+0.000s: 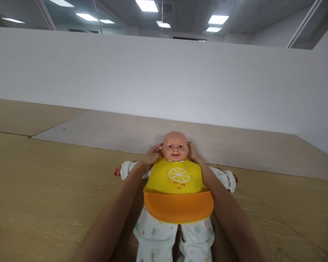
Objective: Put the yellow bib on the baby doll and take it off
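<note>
A bald baby doll (175, 143) lies on its back with its head towards the wall and its arms spread out. It wears white patterned clothes (155, 233). Over its chest lies a yellow silicone bib (158, 178) with a printed lemon slice and an orange catch pocket (179, 207). My left hand (153, 154) is beside the doll's neck, its fingers closed at the bib's neck edge. On the other side, my right hand (194, 153) reaches behind the head, where its fingertips are hidden. Both forearms run along the doll's sides.
The doll lies on a brown wood-look surface (57, 189). Behind its head runs a pale grey strip (112, 125), and past that stands a low white wall (153, 76). Glass panels and ceiling lights show above. Thin dark curved lines mark the lower right.
</note>
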A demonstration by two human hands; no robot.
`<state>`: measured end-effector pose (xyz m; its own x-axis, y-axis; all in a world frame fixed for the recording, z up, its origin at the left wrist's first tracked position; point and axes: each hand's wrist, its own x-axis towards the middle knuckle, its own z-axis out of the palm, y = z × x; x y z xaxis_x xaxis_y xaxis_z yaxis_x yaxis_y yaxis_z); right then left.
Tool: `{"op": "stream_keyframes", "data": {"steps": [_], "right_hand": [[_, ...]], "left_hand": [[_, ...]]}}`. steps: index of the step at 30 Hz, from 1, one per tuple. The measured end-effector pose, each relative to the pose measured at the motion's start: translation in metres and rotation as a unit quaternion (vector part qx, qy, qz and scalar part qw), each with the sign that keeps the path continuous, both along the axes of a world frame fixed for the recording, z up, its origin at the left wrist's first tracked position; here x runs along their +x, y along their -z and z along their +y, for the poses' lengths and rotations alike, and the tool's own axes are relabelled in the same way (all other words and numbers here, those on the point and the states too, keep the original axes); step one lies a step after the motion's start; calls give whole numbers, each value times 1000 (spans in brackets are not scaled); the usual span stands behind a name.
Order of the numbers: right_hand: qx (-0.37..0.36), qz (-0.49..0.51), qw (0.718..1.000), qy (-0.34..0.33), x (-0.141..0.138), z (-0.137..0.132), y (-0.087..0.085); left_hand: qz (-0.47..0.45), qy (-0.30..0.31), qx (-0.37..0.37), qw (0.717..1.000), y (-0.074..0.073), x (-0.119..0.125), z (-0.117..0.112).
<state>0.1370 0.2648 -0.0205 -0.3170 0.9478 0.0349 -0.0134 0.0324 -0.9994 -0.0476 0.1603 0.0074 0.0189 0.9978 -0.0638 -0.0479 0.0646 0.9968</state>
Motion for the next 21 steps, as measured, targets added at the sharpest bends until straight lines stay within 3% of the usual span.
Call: {"op": "stream_keyframes", "data": {"steps": [4,9,16,21], "right_hand": [[-54,42,997,-18,-2,13,6],[-75,57,994,-61,5,15,2],[97,-96,987,-88,28,14,-7],[148,-155,973,-90,30,13,-12]], "left_hand": [[4,-18,11,1000,4,2,2],[-19,-18,37,999,4,2,3],[20,-32,64,997,10,1,8],[68,-32,56,996,16,0,9]]}}
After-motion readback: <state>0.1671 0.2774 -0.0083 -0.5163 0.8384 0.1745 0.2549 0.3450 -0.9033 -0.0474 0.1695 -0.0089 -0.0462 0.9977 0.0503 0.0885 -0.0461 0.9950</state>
